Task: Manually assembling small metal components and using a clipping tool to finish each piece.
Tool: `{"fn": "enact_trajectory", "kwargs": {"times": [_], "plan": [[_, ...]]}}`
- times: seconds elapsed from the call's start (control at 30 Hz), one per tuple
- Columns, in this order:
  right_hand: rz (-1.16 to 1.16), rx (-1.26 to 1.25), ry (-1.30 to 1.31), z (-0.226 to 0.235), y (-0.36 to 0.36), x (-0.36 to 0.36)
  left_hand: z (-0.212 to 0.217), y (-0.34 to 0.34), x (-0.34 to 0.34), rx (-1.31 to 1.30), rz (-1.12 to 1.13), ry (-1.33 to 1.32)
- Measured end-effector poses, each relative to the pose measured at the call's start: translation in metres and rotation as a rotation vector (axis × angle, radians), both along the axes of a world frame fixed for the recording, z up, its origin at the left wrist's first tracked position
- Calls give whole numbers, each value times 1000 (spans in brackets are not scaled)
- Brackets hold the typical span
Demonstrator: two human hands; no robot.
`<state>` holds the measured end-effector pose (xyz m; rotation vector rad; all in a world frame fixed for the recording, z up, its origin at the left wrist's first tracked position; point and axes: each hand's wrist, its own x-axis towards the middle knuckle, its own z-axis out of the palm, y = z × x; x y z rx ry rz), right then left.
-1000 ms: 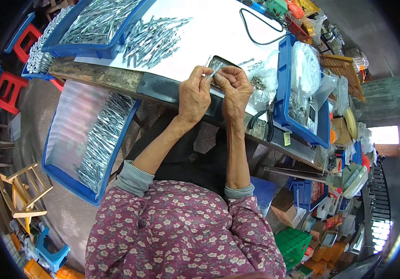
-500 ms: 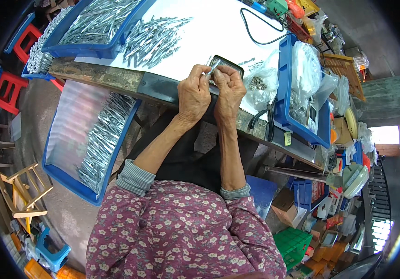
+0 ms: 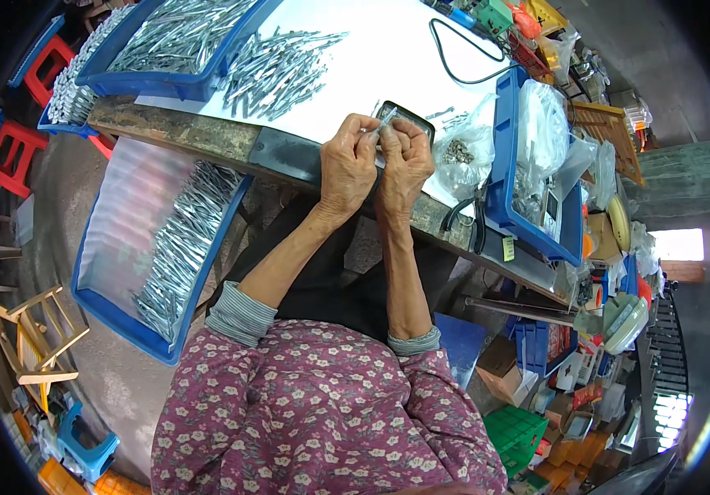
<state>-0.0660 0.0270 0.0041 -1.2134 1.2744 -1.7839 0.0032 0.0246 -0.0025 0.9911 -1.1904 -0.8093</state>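
Observation:
Over the front edge of the table, my left hand (image 3: 348,165) and my right hand (image 3: 404,165) meet, fingertips pinched together. Between them is a slim silver metal piece (image 3: 388,117), whose lower part the fingers hide. It resembles the strips in the loose pile of silver metal pieces (image 3: 276,74) on the white table surface to the left. Just behind my fingertips lies a small dark-rimmed tray (image 3: 421,120), partly covered by the right hand. Right of it, a clear plastic bag (image 3: 464,161) contains small metal parts.
A blue bin of metal strips (image 3: 144,85) stands at the back left; a blue tray (image 3: 115,326) with more is below the table. Black-handled pliers (image 3: 479,227) lie at the table edge, beside a blue crate (image 3: 499,177) of plastic bags. A black cable (image 3: 445,62) curves at the back.
Both hands stay together on the metal piece, with the right fingers slightly shifted and curled closer around it. The whole view has moved a little.

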Motion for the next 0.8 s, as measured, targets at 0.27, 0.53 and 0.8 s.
{"fn": "enact_trajectory", "kwargs": {"times": [0.27,0.53,0.8], "plan": [[-66,3,-24,0,-8,-6,4,5,-4,79,-166,105],[82,32,-100,6,-5,-8,0,-3,5,92,-257,254],[143,24,-148,4,-10,-16,4,-1,6,125,-363,355]]}}
